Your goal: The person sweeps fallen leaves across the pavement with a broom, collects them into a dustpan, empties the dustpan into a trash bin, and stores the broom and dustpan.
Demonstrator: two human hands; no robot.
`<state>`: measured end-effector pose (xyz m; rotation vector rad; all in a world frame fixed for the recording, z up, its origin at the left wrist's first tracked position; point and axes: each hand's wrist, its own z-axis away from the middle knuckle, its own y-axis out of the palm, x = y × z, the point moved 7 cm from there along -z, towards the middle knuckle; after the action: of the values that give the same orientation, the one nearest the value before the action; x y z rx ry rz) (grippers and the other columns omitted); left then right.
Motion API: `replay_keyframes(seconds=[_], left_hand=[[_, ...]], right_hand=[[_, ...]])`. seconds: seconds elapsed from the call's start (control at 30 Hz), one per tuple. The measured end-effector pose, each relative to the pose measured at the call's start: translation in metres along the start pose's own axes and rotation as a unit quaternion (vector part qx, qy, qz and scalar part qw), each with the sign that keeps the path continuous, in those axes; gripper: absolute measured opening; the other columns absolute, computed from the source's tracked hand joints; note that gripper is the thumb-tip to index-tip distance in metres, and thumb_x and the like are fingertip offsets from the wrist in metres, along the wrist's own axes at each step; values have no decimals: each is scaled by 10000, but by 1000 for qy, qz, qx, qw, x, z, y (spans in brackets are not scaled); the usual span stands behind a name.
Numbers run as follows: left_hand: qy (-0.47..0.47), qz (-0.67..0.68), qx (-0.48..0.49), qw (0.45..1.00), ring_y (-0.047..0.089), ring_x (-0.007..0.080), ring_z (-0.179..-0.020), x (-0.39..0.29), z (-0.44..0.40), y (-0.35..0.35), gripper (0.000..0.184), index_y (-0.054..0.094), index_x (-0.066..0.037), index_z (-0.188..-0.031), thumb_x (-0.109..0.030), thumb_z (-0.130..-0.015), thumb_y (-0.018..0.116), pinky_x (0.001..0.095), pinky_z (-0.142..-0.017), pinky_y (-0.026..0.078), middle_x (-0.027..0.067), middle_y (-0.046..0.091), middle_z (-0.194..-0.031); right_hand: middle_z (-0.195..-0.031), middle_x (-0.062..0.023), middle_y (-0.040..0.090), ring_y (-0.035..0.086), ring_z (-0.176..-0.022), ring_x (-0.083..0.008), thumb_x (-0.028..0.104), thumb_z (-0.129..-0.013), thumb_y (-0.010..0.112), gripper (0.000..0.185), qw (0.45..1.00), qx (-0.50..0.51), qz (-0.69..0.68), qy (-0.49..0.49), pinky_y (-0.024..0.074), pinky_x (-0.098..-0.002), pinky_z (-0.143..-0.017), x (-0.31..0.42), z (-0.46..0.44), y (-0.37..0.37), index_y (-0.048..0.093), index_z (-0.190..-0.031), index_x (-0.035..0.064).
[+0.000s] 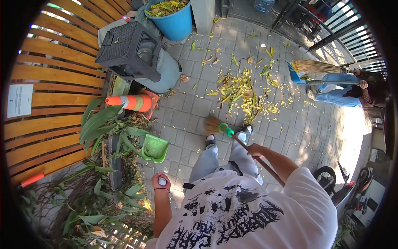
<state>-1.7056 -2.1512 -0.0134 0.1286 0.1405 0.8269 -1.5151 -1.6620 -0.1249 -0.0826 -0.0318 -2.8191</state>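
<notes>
My right hand (pixel 256 151) is wrapped around the wooden stick of a broom (pixel 215 125). The broom's straw bristles, bound with a green collar, rest on the paving near my feet. Low at my left side, my left hand (pixel 161 181) is closed around a pale, round-ended handle seen nearly end-on. Just ahead of that hand is a green dustpan (pixel 155 148), apparently on this handle, though the join is hard to see. Yellow and green fallen leaves (pixel 242 93) lie in a loose pile in front of my feet.
An orange traffic cone (pixel 130 102) lies tipped beside plants at left. Behind it stands a grey bin (pixel 163 74) with a dark plastic stool (pixel 130 50) on top; a blue tub (pixel 172 23) holds leaves. At right, another person (pixel 346 89) holds a broom and blue dustpan.
</notes>
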Motion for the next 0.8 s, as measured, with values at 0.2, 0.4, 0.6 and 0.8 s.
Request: replay_keyframes(seconds=[0.2,0.4,0.6,0.8], left_hand=[[29,93,-10,995,518,75,-497,-14,-8,-36,128,486,-91,-648,-35,-737,560,184,-477,507,-15,515,-564],[-70,223,113,966,492,66,-473,16,8,-50,160,442,-100,-642,-83,-794,489,200,-474,511,-25,446,-517],[-80,254,70,961,475,86,-444,58,44,-22,154,435,-46,-640,-87,-783,479,213,-436,507,-6,445,-511],[-111,173,11,979,463,101,-451,96,30,37,212,406,-76,-591,-66,-786,488,209,-474,505,6,447,-525]], right_hand=[[-650,-110,570,559,-459,-173,41,-748,586,527,989,-81,60,-106,497,-327,-418,28,120,-31,460,-1259,71],[-609,-35,547,490,-438,-103,33,-773,602,617,977,15,-87,-193,408,-255,-364,155,85,-25,380,-1337,144],[-485,-28,410,397,-358,-134,63,-773,567,138,935,-62,-255,-239,353,-291,-331,296,-57,-79,545,-904,28],[-432,-27,378,350,-317,-136,118,-795,563,226,903,26,-428,-26,317,-296,-305,97,-101,-138,448,-607,68]])
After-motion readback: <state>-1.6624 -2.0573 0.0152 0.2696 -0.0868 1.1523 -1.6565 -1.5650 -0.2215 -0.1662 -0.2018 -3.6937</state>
